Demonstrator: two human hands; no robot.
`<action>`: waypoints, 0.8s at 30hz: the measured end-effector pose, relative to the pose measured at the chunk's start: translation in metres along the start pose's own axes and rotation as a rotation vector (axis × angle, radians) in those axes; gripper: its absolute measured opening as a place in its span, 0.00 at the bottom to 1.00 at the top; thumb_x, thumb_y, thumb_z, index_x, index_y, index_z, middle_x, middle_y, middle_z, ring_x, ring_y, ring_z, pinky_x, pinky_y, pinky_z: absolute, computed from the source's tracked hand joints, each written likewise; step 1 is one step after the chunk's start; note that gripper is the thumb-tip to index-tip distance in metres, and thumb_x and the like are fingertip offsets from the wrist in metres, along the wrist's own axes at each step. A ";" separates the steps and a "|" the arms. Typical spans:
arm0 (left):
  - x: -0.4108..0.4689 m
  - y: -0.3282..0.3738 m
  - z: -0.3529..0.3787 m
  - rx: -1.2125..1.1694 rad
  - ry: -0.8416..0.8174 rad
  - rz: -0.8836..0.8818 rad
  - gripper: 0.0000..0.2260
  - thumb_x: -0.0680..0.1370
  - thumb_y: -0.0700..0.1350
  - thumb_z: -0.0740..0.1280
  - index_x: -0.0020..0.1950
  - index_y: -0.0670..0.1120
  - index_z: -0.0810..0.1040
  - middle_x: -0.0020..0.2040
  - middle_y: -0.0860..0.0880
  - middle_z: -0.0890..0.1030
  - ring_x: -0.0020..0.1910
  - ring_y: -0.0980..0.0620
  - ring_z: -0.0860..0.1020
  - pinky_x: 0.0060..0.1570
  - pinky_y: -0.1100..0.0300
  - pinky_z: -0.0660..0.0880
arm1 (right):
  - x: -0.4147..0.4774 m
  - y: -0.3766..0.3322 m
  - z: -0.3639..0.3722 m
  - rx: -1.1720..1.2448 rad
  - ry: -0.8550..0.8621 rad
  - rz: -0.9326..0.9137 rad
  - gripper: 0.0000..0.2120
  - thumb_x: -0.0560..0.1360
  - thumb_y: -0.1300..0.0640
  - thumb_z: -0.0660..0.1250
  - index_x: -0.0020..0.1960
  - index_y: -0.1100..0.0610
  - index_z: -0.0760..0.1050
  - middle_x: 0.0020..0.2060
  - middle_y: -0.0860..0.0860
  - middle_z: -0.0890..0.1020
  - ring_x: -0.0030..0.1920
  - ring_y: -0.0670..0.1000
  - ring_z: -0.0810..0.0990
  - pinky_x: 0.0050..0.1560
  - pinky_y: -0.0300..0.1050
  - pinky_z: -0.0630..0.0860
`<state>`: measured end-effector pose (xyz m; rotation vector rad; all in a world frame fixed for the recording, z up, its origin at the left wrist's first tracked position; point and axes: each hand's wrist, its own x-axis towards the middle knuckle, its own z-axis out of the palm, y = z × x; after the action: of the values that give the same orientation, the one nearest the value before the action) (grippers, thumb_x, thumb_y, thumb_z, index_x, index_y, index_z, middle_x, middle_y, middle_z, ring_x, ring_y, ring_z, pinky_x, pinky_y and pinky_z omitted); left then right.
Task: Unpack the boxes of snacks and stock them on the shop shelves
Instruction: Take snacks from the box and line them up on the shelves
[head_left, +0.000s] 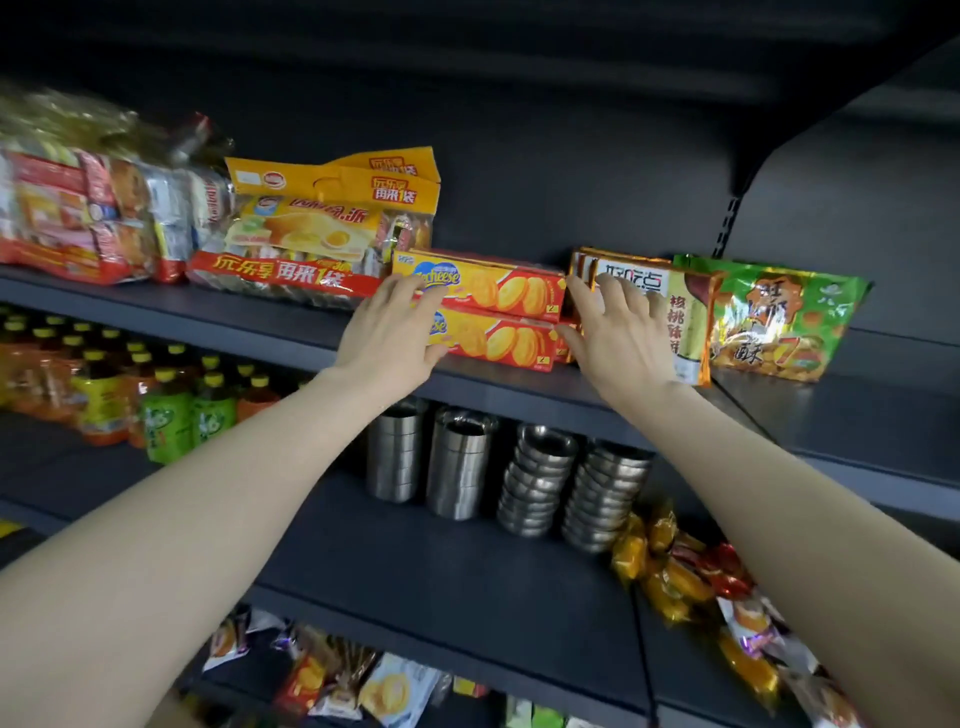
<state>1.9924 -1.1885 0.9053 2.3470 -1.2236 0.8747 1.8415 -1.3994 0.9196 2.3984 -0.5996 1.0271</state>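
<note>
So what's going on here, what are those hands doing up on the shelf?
A person is stocking a shop shelf. Both hands are at two yellow biscuit boxes, stacked one on the other. The left hand lies across their left end. The right hand is at their right end, its fingers touching the brown-gold packets beside them. A green snack bag is further right. Metal bowls and drink bottles sit on the shelf below.

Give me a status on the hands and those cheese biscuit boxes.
Left hand on left end of cheese biscuit boxes, right hand at right end, fingers spread. Two boxes stacked on the shelf. Brown packet tight alongside, right.
</note>
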 end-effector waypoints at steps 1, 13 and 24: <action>-0.013 -0.010 -0.004 -0.006 0.019 0.002 0.28 0.76 0.50 0.70 0.74 0.46 0.66 0.69 0.43 0.68 0.70 0.41 0.65 0.65 0.44 0.69 | -0.006 -0.018 -0.004 0.014 0.015 -0.005 0.26 0.78 0.43 0.62 0.72 0.55 0.68 0.64 0.61 0.75 0.64 0.65 0.74 0.61 0.67 0.70; -0.229 -0.195 -0.003 0.061 -0.131 -0.178 0.23 0.77 0.50 0.68 0.70 0.46 0.70 0.65 0.43 0.72 0.63 0.39 0.70 0.57 0.45 0.72 | -0.119 -0.288 0.014 0.261 -0.062 -0.208 0.23 0.79 0.47 0.59 0.69 0.57 0.71 0.61 0.60 0.77 0.60 0.64 0.76 0.61 0.61 0.70; -0.509 -0.309 0.096 0.055 -0.530 -0.656 0.23 0.73 0.48 0.72 0.67 0.46 0.73 0.63 0.42 0.74 0.60 0.37 0.73 0.51 0.43 0.76 | -0.310 -0.504 0.133 0.522 -0.483 -0.449 0.23 0.80 0.47 0.57 0.70 0.58 0.70 0.60 0.61 0.77 0.58 0.64 0.77 0.59 0.61 0.72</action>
<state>2.0593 -0.7583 0.4879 2.8475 -0.4873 0.0700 1.9988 -1.0070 0.4845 3.0700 0.0983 0.4385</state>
